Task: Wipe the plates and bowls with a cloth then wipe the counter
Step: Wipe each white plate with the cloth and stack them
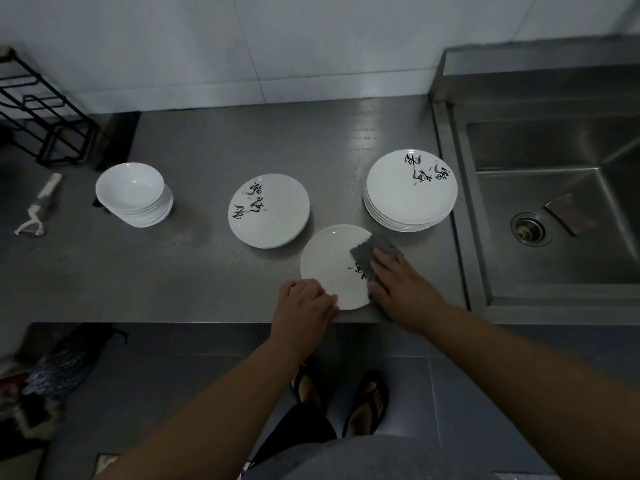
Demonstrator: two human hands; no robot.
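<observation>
right fingers (381,263) flat, pressing cloth (367,249) on a plate (329,265); left fingers (311,289) curl round its rim; steel desk (207,271), tiled wall (207,46).

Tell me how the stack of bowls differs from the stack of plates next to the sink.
The bowl stack is plain white; the plate stack shows black brush lettering on top. The bowls are deep and narrower; the plates shallow and wider. The bowl stack stands far left, the plate stack right, by the sink. Both are white and rest on the counter.
</observation>
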